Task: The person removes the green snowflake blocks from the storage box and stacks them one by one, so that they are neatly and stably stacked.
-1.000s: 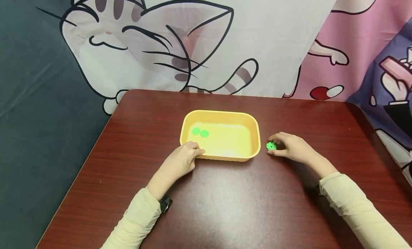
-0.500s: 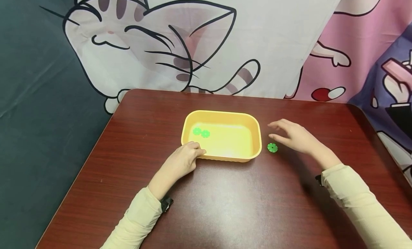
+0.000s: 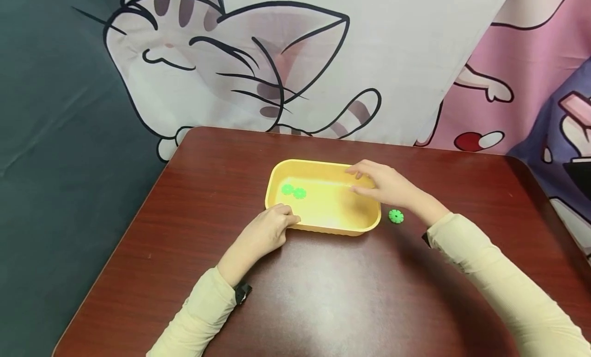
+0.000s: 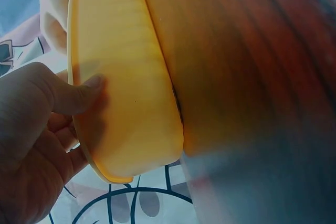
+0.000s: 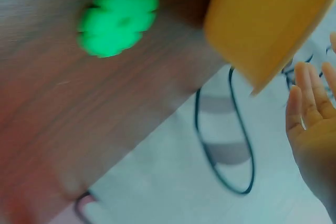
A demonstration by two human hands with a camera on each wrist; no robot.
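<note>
A shallow yellow plastic bin (image 3: 323, 229) stands on the table, with two green notched discs (image 3: 299, 193) lying joined or side by side at its left end. My left hand (image 3: 270, 229) grips the bin's front left rim; in the left wrist view its thumb (image 4: 86, 95) presses the outer wall and the fingers curl over the edge. Above the bin's right end hangs my right hand (image 3: 385, 185), fingers apart and holding nothing. Another green notched disc (image 3: 396, 216) lies on the table just right of the bin; it appears blurred in the right wrist view.
The dark red wooden table (image 3: 314, 295) carries the bin near its back half. Behind its far edge hangs a cloth (image 3: 406, 64) printed with cartoon animals. A dark green cloth (image 3: 55, 167) is at the left.
My right hand has let go of the single green disc, lifted, and moved left over the bin. The disc stays on the table. My left hand keeps its grip on the rim.
</note>
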